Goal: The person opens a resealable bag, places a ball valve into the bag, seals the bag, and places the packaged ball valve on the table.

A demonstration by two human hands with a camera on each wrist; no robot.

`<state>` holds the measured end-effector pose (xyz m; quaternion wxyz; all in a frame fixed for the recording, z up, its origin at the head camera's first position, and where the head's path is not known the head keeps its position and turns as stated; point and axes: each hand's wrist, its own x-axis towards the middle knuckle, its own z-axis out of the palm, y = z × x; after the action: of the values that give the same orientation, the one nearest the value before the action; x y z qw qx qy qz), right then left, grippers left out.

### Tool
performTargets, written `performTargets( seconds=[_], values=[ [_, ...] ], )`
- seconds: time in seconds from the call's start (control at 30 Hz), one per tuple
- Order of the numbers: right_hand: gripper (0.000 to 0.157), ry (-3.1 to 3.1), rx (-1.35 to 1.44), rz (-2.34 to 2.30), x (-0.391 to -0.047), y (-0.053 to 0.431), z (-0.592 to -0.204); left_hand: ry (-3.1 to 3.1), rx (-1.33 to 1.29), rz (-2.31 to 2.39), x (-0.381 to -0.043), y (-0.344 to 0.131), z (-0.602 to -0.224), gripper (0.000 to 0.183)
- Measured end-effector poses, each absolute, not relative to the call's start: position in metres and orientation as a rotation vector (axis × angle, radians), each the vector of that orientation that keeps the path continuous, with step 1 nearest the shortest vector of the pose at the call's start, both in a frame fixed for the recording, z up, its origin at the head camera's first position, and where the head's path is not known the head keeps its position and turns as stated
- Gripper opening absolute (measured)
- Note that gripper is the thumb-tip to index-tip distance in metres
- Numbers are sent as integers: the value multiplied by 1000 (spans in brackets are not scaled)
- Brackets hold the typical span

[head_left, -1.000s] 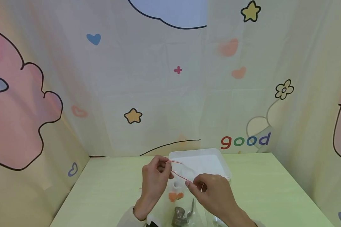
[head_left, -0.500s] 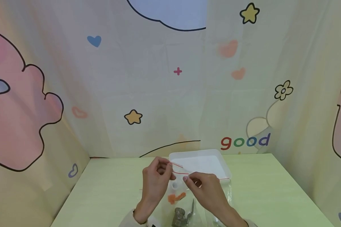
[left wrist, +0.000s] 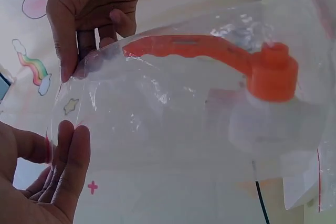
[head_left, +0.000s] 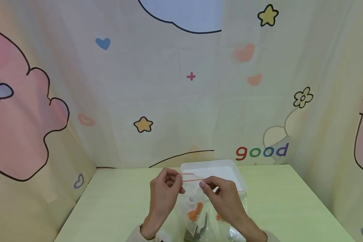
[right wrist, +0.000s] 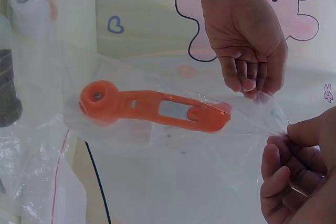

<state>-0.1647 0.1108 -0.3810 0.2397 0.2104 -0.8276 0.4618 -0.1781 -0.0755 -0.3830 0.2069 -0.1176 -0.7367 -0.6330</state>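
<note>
My left hand and right hand pinch the red-lined mouth of a clear zip bag between thumbs and fingers. The bag hangs between them above the table. Inside it lies an orange part with a long, wavy-edged lever and a round head. A white, cup-like piece sits under that head. The two red zip lines stand apart between the hands in the head view. In the right wrist view, the bag is drawn tight toward the fingers.
Behind the hands, a white tray stands on the pale green table. Below them lie more clear bags, one holding a dark, ribbed piece. A white tube-like piece with orange beside it lies there too. A printed curtain closes the back.
The right hand has risen slightly, still pinching the bag's mouth. The red lines now run nearly level, and the orange part has shifted right in the head view. The left hand stays nearly in place.
</note>
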Motion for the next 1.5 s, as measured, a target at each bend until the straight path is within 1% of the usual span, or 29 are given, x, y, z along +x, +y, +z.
performTargets(
  seconds=[0.17,0.27,0.43,0.53,0.67,0.77,0.97,1.07,1.27,1.5],
  values=[
    [7,-2187,683,1096,-169,119,-374,-2072,-338,-1777,-177,-78,-383,3],
    [6,-2147,753,994,-172,126,-370,-2078,-383,-1658,-177,-80,-383,6],
    [9,-2121,843,875,-173,138,-362,-2048,-578,-1313,-176,-82,-379,16],
    [6,-2136,886,838,-174,142,-360,-2039,-701,-1174,-175,-81,-374,20],
    [8,-2165,909,826,-174,144,-360,-2118,-772,-1097,-172,-78,-371,24],
    [16,-2172,930,823,-174,142,-359,-2177,-809,-1052,-169,-75,-369,28],
    [16,-2156,981,819,-172,141,-359,-2216,-893,-970,-170,-71,-372,34],
    [17,-2142,998,808,-171,140,-359,-2223,-924,-956,-172,-69,-374,29],
    [20,-2078,1038,787,-169,136,-356,-2178,-980,-1043,-175,-67,-377,5],
    [18,-2096,1028,799,-169,135,-357,-2138,-1054,-1089,-176,-66,-379,6]
  ],
)
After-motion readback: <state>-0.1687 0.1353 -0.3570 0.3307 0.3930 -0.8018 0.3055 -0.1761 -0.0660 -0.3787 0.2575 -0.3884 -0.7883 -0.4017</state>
